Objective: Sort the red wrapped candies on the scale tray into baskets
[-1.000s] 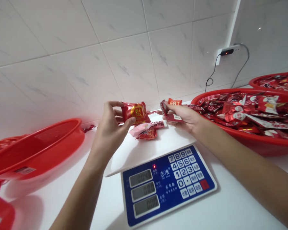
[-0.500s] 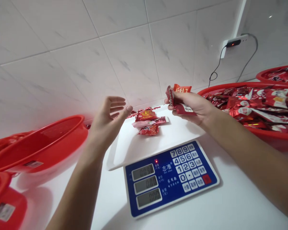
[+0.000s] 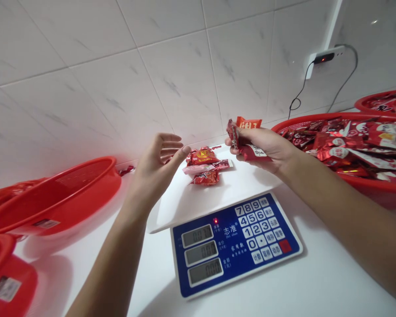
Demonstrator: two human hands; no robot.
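A white and blue electronic scale (image 3: 232, 246) sits on the white counter in front of me. A small heap of red and pink wrapped candies (image 3: 204, 165) lies at the far end of its white platform (image 3: 198, 198). My left hand (image 3: 155, 169) hovers open just left of the heap, fingers spread, holding nothing. My right hand (image 3: 264, 147) is closed round a few red candy packets (image 3: 247, 136), held above the platform's far right corner.
A large red basket (image 3: 350, 185) heaped with red wrapped candies stands on the right, a second one (image 3: 383, 103) behind it. Empty red baskets (image 3: 53, 198) sit at the left. A charger and cable (image 3: 323, 59) hang on the tiled wall.
My left hand let go of a red candy onto the heap on the scale and now hangs open beside it. My right hand lifted slightly with its packets. The scale's top reading changed.
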